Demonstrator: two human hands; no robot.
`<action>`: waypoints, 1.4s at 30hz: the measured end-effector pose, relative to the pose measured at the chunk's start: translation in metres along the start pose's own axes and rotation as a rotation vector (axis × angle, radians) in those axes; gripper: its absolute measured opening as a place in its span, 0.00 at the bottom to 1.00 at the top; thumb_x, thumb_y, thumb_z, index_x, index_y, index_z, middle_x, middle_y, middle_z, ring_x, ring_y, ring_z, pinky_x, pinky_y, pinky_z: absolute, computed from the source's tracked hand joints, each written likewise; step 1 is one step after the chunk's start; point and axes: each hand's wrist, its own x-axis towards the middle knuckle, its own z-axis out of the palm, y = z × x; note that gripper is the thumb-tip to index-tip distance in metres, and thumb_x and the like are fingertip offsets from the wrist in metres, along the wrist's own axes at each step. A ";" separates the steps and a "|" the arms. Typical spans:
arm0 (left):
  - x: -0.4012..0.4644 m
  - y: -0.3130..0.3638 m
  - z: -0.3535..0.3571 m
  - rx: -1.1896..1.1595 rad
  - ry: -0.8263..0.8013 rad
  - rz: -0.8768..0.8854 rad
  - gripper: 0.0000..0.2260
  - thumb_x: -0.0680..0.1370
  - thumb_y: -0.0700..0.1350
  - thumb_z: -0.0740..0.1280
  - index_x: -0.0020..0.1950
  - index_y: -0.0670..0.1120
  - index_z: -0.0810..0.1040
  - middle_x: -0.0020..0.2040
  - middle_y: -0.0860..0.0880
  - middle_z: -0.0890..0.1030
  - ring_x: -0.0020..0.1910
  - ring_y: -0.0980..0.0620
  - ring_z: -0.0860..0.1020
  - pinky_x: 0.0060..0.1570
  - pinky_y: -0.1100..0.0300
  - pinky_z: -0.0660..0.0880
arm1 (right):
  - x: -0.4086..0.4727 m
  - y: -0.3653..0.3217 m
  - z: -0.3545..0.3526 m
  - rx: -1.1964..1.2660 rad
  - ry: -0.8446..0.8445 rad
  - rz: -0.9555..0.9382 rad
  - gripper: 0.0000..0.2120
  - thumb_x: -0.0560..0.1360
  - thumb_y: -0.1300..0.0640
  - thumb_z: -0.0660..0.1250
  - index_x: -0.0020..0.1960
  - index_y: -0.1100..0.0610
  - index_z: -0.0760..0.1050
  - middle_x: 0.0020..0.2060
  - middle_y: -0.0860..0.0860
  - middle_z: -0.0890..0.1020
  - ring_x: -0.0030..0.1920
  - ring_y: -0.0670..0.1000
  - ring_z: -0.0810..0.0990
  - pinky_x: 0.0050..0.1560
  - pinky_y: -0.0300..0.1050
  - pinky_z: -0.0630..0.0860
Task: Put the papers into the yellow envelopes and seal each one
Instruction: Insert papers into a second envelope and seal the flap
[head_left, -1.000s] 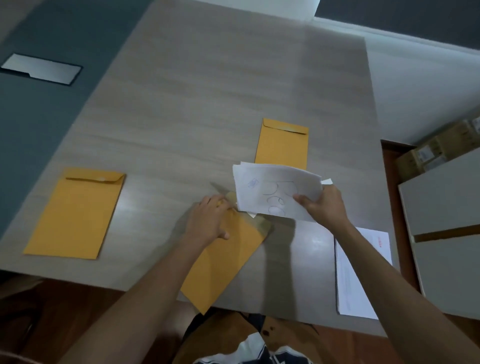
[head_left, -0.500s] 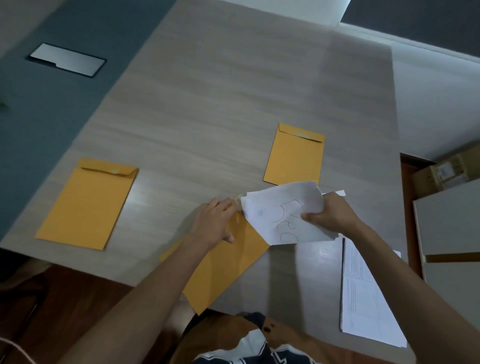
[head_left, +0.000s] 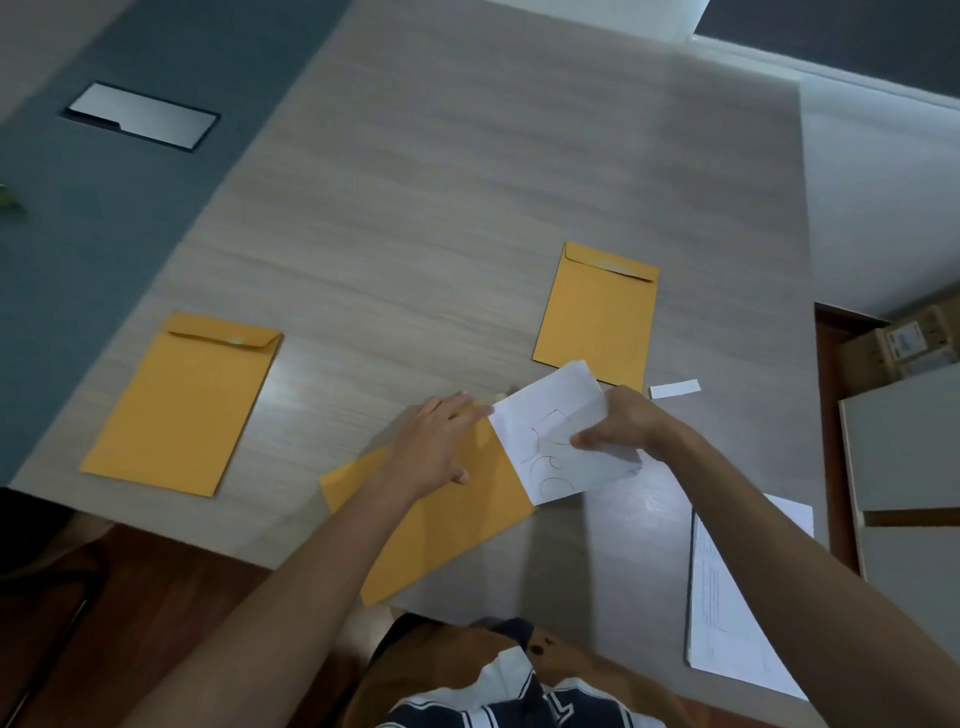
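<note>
so the papers (head_left: 563, 441) have dropped from up in the air to the near envelope (head_left: 447, 525) mouth; right hand (head_left: 623, 423) pinches them; left hand (head_left: 436, 441) lies flat, pinning the envelope; I'd guess sliding in comes next

table top (head_left: 467, 208): pale wood-grain laminate, smooth, faint sheen near the hands. envelope (head_left: 447, 525) under the left hand (head_left: 434, 447): matt yellow kraft paper. sheets (head_left: 556, 441) pinched in the right hand (head_left: 623, 423): thin white paper, matt, pen-marked.
</note>
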 end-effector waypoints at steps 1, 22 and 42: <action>-0.004 0.001 0.000 -0.019 0.014 -0.019 0.47 0.65 0.52 0.79 0.78 0.57 0.56 0.76 0.50 0.62 0.73 0.48 0.60 0.71 0.54 0.60 | -0.001 0.004 0.001 0.022 0.008 -0.006 0.15 0.66 0.57 0.77 0.52 0.57 0.82 0.47 0.51 0.84 0.48 0.51 0.82 0.50 0.48 0.78; -0.025 0.044 0.018 0.129 -0.005 -0.034 0.66 0.54 0.72 0.70 0.77 0.55 0.31 0.73 0.40 0.55 0.74 0.39 0.53 0.70 0.31 0.50 | -0.018 0.022 0.047 0.254 0.145 -0.061 0.17 0.73 0.57 0.72 0.61 0.57 0.78 0.55 0.52 0.82 0.52 0.54 0.80 0.48 0.46 0.76; -0.027 0.060 0.006 0.109 0.022 0.085 0.65 0.57 0.70 0.72 0.74 0.58 0.26 0.73 0.41 0.56 0.74 0.40 0.56 0.71 0.35 0.54 | -0.031 -0.009 0.066 0.164 0.129 -0.021 0.06 0.75 0.55 0.70 0.45 0.57 0.81 0.43 0.52 0.82 0.45 0.55 0.81 0.38 0.47 0.77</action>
